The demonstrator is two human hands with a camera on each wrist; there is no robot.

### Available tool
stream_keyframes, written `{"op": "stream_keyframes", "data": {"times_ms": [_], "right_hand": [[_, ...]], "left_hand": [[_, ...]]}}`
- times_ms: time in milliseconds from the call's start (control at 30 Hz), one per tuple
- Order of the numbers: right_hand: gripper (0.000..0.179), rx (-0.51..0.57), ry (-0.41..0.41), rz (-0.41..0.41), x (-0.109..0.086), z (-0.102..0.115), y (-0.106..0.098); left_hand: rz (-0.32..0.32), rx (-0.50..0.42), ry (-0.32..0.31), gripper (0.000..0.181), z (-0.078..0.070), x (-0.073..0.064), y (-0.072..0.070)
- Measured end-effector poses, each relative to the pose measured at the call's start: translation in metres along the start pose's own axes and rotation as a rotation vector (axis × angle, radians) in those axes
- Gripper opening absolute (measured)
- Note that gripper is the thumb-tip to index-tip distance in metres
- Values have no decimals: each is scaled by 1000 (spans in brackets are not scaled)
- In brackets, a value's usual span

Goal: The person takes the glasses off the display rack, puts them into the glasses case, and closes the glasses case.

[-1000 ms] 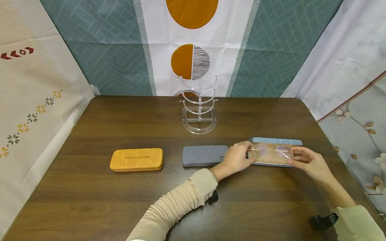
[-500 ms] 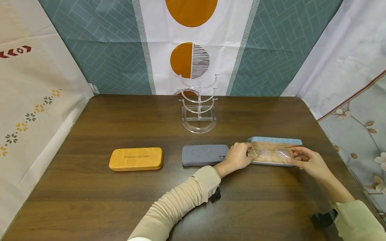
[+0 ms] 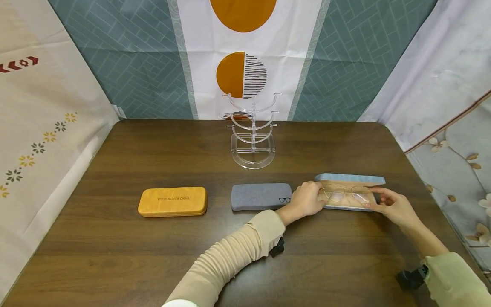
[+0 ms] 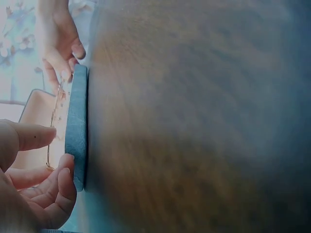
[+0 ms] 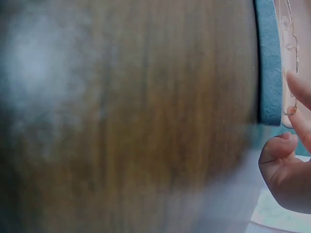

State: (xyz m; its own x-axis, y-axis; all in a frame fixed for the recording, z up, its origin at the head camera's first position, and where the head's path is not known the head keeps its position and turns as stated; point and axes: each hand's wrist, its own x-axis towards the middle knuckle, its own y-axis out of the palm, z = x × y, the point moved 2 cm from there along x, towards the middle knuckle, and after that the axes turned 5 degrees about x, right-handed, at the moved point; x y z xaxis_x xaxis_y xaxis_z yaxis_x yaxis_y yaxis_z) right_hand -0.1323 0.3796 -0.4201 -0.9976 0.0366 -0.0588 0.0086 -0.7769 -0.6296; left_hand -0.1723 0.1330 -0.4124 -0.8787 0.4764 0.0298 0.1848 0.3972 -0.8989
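Gold wire-rimmed eyeglasses point(image 3: 334, 196) lie level inside an open light-blue glasses case point(image 3: 350, 178) with a beige lining, at the right of the table. My left hand point(image 3: 307, 199) pinches their left end, thumb and fingers at the case's left end. At the opposite end, my right hand point(image 3: 397, 209) holds the frame between thumb and fingers. The left wrist view shows the frame close over the lining, just inside the blue case wall point(image 4: 76, 128). In the right wrist view, fingertips meet the frame's corner beside the case wall point(image 5: 268, 63).
Left of the open case lies a closed grey-blue glasses case point(image 3: 261, 197), partly behind my left hand. A closed yellow case point(image 3: 172, 202) lies farther left. Behind them stands a clear acrylic display rack point(image 3: 253, 147) on the brown wooden table point(image 3: 153, 264). Cloth hangings surround the table.
The eyeglasses have come down deeper into the open case, with both hands still on their ends. The cases and the rack stay in place.
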Motion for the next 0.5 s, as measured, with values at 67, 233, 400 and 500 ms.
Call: {"op": "stream_keyframes", "data": {"times_ms": [67,233,400,500], "right_hand": [[53,12,3,-1,1,-2,1],[57,13,17,16,3,-3,3],[58,71,51,75,4,-2,3],[52,144,69,104,5,-3,3]], "left_hand": [[11,11,-19,27,-1,0,1],[48,15,-36,24,-3,1,2],[65,22,-27,19,-4,1,2],[78,27,-27,24,-3,0,2]]}}
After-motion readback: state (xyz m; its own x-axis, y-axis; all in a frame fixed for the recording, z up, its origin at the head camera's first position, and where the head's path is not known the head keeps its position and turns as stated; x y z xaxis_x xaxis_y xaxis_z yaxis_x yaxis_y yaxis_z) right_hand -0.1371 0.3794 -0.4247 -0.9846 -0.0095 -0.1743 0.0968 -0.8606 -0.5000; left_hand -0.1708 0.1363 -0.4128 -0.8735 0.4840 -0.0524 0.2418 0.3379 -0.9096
